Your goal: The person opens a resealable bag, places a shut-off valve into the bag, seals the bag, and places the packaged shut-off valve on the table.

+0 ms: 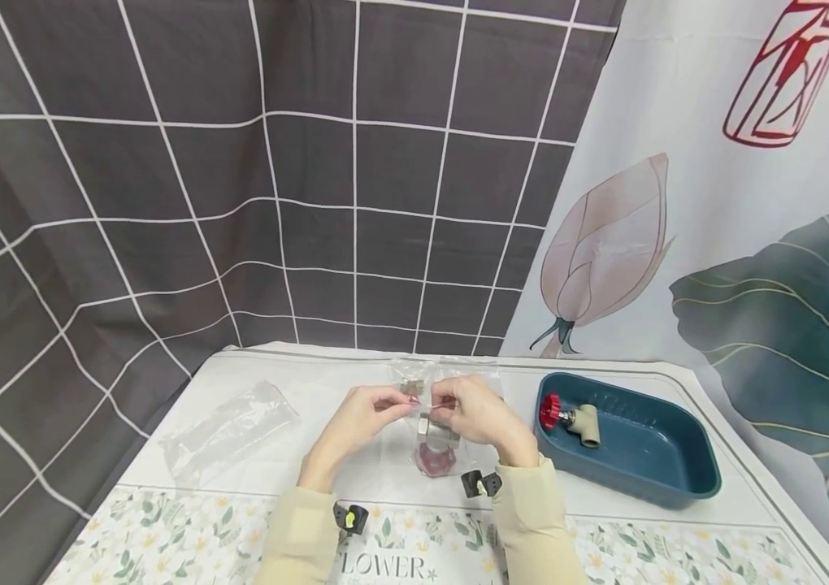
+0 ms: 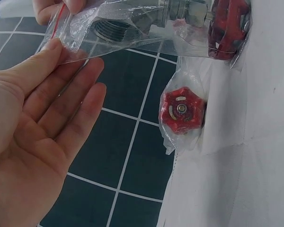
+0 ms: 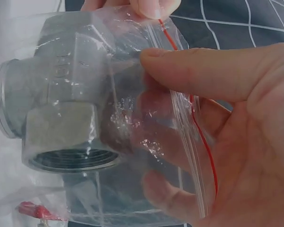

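Left hand (image 1: 359,416): thumb and fingertips pinch one side of the mouth of the zip bag (image 3: 125,45); its lower fingers are spread.
Right hand (image 1: 480,413): pinches the other side of the zip bag's mouth, thumb on one face, fingers behind the clear film, by the red strip (image 3: 209,149).
Metal valve (image 3: 66,78): inside the zip bag, below both hands; its red handwheel (image 2: 227,30) is at the end away from the mouth. Whether that end touches the table (image 1: 341,475) I cannot tell.
Weight: likely heavy for its size, stiff and hard to damage, pulling the zip bag downward.
Film: thin, soft, probably slippery; it could stretch or tear under the load.
Best hold: the zip bag's edges above the strip for the mouth; the thick hexagonal body for the valve, with the handwheel a poorer grip since it may turn.
Second red-wheeled piece (image 2: 182,111): in its own wrap, beyond the zip bag and toward its left.
Loose clear bag (image 1: 232,431): flat, well left of the zip bag.
Blue tray (image 1: 648,455): right of the zip bag, bearing a beige fitting (image 1: 586,424).
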Demonstrator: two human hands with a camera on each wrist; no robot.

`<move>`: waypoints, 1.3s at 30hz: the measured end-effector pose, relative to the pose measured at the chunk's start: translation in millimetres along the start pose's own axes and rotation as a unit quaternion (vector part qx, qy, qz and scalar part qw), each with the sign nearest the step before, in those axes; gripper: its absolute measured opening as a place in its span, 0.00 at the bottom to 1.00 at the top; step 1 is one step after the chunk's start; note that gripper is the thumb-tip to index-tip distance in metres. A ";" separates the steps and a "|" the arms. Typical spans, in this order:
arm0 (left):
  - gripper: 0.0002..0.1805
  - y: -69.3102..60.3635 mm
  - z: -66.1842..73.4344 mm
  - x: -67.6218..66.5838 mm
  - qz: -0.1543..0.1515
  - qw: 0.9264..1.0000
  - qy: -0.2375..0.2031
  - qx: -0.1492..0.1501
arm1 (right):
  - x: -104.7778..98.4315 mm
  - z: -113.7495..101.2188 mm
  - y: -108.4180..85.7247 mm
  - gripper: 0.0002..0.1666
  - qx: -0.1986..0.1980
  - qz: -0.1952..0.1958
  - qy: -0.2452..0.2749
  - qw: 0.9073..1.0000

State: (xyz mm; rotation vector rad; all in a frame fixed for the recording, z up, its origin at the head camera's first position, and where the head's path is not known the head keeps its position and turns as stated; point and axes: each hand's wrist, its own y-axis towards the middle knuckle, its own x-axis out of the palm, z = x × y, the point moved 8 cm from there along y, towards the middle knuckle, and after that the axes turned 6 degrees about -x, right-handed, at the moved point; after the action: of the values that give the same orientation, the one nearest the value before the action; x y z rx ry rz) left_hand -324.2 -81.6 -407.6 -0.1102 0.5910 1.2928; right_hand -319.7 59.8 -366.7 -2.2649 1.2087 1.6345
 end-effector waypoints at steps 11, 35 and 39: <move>0.09 -1.7 -0.7 0.5 -0.001 1.000 0.006 -0.004 | -3.1 11.3 -8.1 0.12 0.035 -0.023 0.027 0.999; 0.08 -0.2 -0.1 -3.3 0.003 1.000 0.018 -0.007 | -5.6 22.4 -10.9 0.16 0.042 -0.029 0.036 0.998; 0.09 -1.5 1.1 -2.5 -0.003 1.000 0.015 -0.008 | -5.7 22.4 -12.9 0.18 0.032 -0.029 0.037 0.998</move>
State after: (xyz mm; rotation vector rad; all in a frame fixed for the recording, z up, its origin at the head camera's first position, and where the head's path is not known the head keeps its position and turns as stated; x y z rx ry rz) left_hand -322.7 -83.8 -405.8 -0.1437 0.6051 1.2911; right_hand -329.0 82.7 -375.8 -2.3171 1.1805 1.4821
